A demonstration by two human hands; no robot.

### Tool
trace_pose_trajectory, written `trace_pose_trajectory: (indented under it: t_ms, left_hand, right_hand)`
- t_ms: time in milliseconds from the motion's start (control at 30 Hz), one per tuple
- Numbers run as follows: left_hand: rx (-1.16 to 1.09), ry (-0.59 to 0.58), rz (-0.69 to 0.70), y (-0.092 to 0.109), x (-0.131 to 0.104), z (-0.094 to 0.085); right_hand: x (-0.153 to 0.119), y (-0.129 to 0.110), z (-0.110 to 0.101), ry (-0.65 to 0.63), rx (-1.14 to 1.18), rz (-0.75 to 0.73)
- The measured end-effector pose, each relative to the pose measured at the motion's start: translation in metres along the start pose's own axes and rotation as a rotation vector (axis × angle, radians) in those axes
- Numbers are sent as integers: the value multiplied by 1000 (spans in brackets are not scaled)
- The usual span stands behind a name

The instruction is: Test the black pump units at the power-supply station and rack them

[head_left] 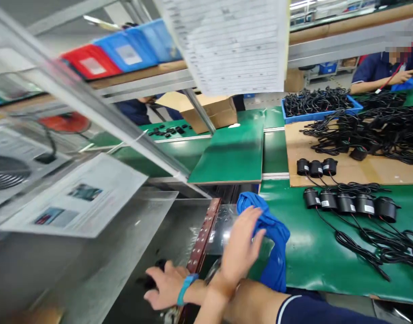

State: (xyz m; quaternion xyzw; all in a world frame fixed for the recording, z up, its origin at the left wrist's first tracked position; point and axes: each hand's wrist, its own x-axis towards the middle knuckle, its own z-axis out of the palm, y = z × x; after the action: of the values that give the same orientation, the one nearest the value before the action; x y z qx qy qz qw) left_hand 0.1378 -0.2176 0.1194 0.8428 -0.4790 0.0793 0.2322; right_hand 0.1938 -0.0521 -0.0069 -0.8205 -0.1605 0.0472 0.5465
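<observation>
My arms cross at the forearms. My right hand (169, 283), wearing a teal wristband (187, 288), reaches left past the red-brown strip (202, 234). Its thumb and fingers curve around a blurred black part (147, 282) above the grey machine surface; the part's exact kind cannot be made out. Over the right forearm passes my left hand (242, 238), fingers stretched and thumb apart, with nothing in it. It is in front of a crumpled blue cloth (275, 243) at the green bench's edge; whether they touch is unclear. A clear plastic sheet (221, 227) lies beside it.
Black cylindrical housings with cables (346, 203) stand on the green mat (304, 252) at right. Behind them are cable bundles (378, 130) and a blue tray (323, 113). A metal post (125, 130) slants across the left. Paper sheets hang above. A co-worker (378, 72) sits opposite.
</observation>
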Motion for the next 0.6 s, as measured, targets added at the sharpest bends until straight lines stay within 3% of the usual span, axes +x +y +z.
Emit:
trace_pose_trajectory:
  t_ms: [67, 133, 200, 267, 333, 433, 533, 600]
  left_hand:
    - [-8, -206, 259, 19, 66, 48]
    - [67, -306, 448, 35, 109, 97]
    - [171, -314, 618, 46, 134, 137]
    - [278, -265, 720, 53, 145, 164]
    - [361, -204, 741, 57, 146, 178]
    - [395, -152, 726, 55, 134, 185]
    - [373, -143, 687, 45, 117, 183]
    - [350, -148, 649, 37, 105, 172]
  right_hand:
    - [0, 1, -10, 22, 54, 32]
    - [2, 3, -18, 25, 104, 47]
    - [5, 6, -24, 18, 144, 60]
    - [8, 7, -27, 10, 174, 78]
    - [9, 7, -28, 0, 193, 92]
    - [7, 4, -26, -13, 201, 97]
    - [6, 3, -20, -37, 174, 84]
    - [7, 4, -14, -75, 138, 65]
